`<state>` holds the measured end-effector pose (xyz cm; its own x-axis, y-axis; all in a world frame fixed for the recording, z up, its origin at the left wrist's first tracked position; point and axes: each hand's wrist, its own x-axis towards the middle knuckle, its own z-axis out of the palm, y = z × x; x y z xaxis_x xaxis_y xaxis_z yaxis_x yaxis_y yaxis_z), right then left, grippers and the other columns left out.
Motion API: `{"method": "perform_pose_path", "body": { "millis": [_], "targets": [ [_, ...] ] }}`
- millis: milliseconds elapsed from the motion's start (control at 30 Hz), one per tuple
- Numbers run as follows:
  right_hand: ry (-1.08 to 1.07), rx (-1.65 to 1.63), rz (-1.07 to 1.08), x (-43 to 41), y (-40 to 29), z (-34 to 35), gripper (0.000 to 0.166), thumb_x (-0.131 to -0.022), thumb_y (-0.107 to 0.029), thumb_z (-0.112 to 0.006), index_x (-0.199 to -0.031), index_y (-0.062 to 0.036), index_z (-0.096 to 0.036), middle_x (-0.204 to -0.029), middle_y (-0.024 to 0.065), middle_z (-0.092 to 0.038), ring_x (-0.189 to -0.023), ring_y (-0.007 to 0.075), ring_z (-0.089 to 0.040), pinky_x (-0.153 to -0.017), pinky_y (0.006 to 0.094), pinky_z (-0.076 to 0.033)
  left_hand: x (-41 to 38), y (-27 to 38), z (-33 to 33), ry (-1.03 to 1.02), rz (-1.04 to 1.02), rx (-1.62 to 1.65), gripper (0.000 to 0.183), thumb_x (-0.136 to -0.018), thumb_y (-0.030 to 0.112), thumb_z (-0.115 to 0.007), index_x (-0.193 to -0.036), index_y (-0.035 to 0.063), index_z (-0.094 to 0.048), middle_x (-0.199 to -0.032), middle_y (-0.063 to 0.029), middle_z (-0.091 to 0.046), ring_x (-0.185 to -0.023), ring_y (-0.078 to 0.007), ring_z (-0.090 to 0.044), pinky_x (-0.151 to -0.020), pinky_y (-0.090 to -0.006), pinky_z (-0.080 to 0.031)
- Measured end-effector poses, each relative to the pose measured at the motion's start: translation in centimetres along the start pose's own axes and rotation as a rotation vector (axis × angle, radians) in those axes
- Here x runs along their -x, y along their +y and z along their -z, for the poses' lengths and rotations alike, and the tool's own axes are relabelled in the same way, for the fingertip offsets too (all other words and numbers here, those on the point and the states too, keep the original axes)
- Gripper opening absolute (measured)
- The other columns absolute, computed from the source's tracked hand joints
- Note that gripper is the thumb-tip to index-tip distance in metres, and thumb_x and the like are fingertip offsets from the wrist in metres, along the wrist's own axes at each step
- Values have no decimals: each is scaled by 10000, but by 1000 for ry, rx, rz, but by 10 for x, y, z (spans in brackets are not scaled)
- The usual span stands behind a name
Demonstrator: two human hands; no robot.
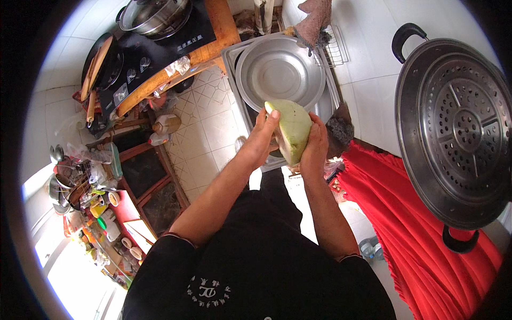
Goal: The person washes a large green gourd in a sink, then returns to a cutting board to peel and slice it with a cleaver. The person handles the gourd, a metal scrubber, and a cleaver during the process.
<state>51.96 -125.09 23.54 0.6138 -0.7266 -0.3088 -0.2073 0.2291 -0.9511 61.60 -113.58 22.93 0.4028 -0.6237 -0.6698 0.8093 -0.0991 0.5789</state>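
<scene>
Both hands hold a large cut piece of pale green gourd or melon in front of my body. My left hand grips its left side, with the thumb up near the pale cut edge. Around the right side curls my right hand, fingers partly hidden behind the piece. Just beyond it a wide metal basin rests in the steel sink. The near rim of the basin is partly covered by the gourd.
A black cooktop with a lidded pan lies at upper left. On the right wall hangs a perforated steamer tray, above a red curtain. A dark scrubber sits by the sink. Crowded kitchenware stands at left.
</scene>
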Motion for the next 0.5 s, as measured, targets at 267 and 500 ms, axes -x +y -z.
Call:
{"method": "perform_pose_path", "body": {
  "millis": [267,500],
  "targets": [
    [-204,283,258,-4,-18,7,548,-961,-237,-641,-1422,4,-469,-1370,187,-513,-1323,299,-471,-1112,417,-387,-6,19,10,-345,-25,137,846,-985,602,-458,-1605,135,-122,-1568,-185,-298,-1453,-367,-323,-1146,-580,-332],
    [-353,355,-10,-30,-44,-2,628,-909,-336,-724,-1398,-14,-496,-1345,191,-559,-1227,298,-560,-1041,400,-454,-11,4,16,-273,-94,125,731,-1010,479,-426,-1592,131,-155,-1547,-162,-325,-1441,-328,-347,-1142,-555,-352]
  ]
}}
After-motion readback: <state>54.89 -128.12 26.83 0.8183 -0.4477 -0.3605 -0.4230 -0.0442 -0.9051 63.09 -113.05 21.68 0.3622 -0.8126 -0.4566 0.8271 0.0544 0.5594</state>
